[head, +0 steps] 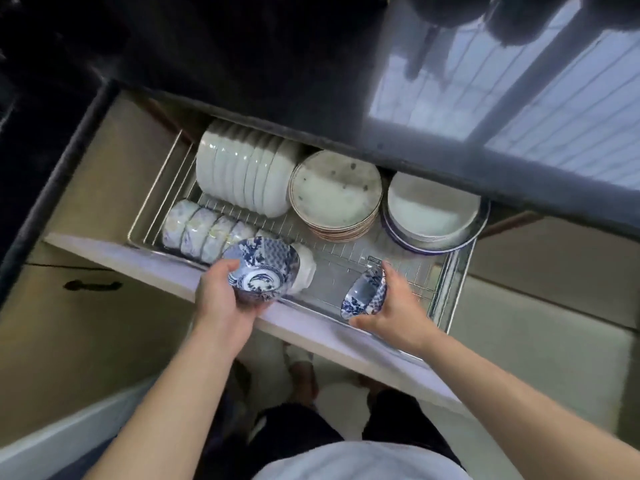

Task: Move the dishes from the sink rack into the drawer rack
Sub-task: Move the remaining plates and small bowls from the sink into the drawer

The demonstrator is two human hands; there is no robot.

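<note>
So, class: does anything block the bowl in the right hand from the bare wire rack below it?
Nothing visible: the small bowl in the right hand hangs over bare drawer rack.

The drawer rack point(349, 258) is formed of thin metal wire with a bright, polished finish, and it is seated in a metal tray point(457, 271) of brushed, satin appearance. The large blue-patterned bowl point(263, 271) and the small blue-patterned bowl point(365, 294) are glazed ceramic; a glossy surface is shown on both. The row of white bowls point(242, 174) is smooth glazed ceramic with sharp highlights. The stacked speckled plates point(336, 195) are ceramic with a duller, slightly mottled glaze. The drawer front point(156, 265) is a smooth matt panel, apparently laminate. The countertop point(450, 161) is dark and highly glossy, with reflections carried on it.
</note>
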